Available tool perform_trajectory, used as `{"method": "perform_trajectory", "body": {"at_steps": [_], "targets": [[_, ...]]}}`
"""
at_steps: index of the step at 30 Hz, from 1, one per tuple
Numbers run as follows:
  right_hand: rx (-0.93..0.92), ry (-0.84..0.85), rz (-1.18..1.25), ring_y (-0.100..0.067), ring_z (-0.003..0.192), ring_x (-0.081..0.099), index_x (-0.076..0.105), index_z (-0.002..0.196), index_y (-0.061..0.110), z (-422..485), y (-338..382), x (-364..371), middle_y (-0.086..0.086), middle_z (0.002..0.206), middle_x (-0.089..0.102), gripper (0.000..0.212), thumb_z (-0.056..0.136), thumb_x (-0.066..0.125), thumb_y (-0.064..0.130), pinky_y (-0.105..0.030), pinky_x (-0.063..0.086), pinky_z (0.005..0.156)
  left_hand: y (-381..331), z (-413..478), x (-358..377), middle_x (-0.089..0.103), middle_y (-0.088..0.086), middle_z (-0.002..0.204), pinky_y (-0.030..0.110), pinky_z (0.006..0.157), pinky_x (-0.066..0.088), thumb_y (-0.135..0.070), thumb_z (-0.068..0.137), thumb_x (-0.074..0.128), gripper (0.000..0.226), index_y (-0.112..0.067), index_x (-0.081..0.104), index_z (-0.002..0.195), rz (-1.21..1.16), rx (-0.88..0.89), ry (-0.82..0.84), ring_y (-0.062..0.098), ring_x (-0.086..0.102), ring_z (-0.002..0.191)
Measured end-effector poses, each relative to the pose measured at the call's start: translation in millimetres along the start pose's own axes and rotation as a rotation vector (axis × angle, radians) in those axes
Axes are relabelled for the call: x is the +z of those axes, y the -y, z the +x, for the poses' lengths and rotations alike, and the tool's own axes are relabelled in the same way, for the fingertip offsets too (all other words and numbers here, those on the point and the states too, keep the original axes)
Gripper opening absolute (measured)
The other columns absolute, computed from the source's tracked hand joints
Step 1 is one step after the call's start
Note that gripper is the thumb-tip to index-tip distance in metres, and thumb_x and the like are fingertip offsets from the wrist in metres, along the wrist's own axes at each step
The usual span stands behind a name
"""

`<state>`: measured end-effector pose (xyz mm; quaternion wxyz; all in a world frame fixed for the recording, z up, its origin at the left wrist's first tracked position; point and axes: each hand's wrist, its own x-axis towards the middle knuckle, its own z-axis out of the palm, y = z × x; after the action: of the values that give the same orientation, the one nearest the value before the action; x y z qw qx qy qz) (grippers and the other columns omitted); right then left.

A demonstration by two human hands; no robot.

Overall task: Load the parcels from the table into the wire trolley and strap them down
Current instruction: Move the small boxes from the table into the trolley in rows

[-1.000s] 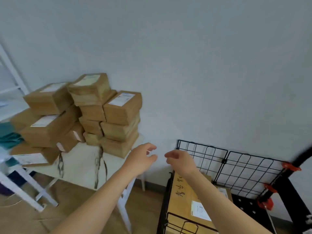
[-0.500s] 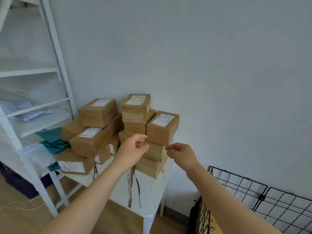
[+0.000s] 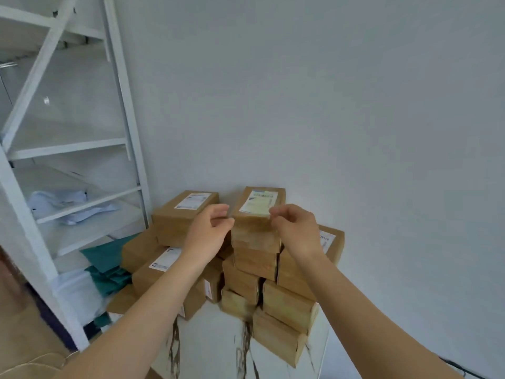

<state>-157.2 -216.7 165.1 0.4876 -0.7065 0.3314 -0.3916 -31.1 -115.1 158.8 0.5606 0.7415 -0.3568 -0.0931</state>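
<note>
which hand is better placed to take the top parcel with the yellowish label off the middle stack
Right, narrowly: the right hand has fingertips over the top parcel's near corner, while the left hand hovers curled beside its left edge. Contact is unclear.

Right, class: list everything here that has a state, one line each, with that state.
Top parcel: sealed, label up, topping the stack.
Left hand: fingers curled, holding nothing.
Right hand: fingers curled at that parcel's corner; grip unclear.
Other parcels: sealed, stacked on the table.
Teal cloth: lying crumpled, left of them.
</note>
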Motion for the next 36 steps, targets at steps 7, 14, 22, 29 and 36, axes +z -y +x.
{"method": "perform_trajectory", "body": {"at_steps": [7, 14, 22, 29, 36], "targets": [[-0.014, 0.147, 0.064, -0.012, 0.095, 0.060, 0.066, 0.096, 0.024, 42, 9, 85, 0.005, 0.102, 0.067, 0.024, 0.090, 0.050, 0.007, -0.024, 0.049, 0.081, 28, 57, -22, 0.056, -0.011, 0.114, 0.022, 0.084, 0.037, -0.015, 0.092, 0.056, 0.028, -0.023, 0.056, 0.119, -0.070, -0.008, -0.187, 0.006, 0.052, 0.102], [0.104, 0.307, -0.039, -0.012, 0.097, 0.055, 0.054, 0.123, 0.021, 65, -2, 165, 0.005, 0.113, 0.060, 0.034, 0.094, 0.042, 0.010, -0.013, 0.043, 0.066, 77, 115, -65, 0.057, -0.002, 0.121, 0.022, 0.083, 0.036, -0.013, 0.092, 0.056, 0.033, -0.018, 0.054, 0.125, 0.011, -0.076, -0.156, 0.008, 0.049, 0.104], [0.259, 0.182, -0.120, -0.018, 0.113, 0.054, 0.038, 0.139, 0.022, 106, -25, 232, 0.001, 0.132, 0.052, 0.046, 0.095, 0.049, 0.032, -0.028, 0.044, 0.087, 138, 186, -104, 0.043, 0.000, 0.141, 0.028, 0.100, 0.031, -0.019, 0.089, 0.060, 0.048, -0.017, 0.045, 0.135, 0.045, -0.139, -0.066, 0.016, 0.039, 0.131], [0.653, 0.095, 0.052, -0.024, 0.120, 0.049, 0.034, 0.143, 0.021, 128, -55, 258, -0.003, 0.137, 0.048, 0.065, 0.089, 0.053, 0.050, -0.032, 0.042, 0.092, 188, 228, -118, 0.044, 0.003, 0.140, 0.034, 0.103, 0.033, -0.036, 0.084, 0.065, 0.061, -0.016, 0.043, 0.138, -0.179, -0.453, 0.094, 0.023, 0.042, 0.128], [0.778, 0.080, 0.218, -0.028, 0.121, 0.051, 0.052, 0.132, 0.029, 133, -77, 276, -0.004, 0.131, 0.057, 0.088, 0.062, 0.053, 0.082, -0.048, 0.035, 0.109, 214, 247, -115, 0.068, 0.005, 0.107, 0.039, 0.093, 0.048, -0.036, 0.085, 0.064, 0.030, -0.019, 0.064, 0.110, -0.501, -0.673, 0.299, 0.024, 0.061, 0.103]]}}
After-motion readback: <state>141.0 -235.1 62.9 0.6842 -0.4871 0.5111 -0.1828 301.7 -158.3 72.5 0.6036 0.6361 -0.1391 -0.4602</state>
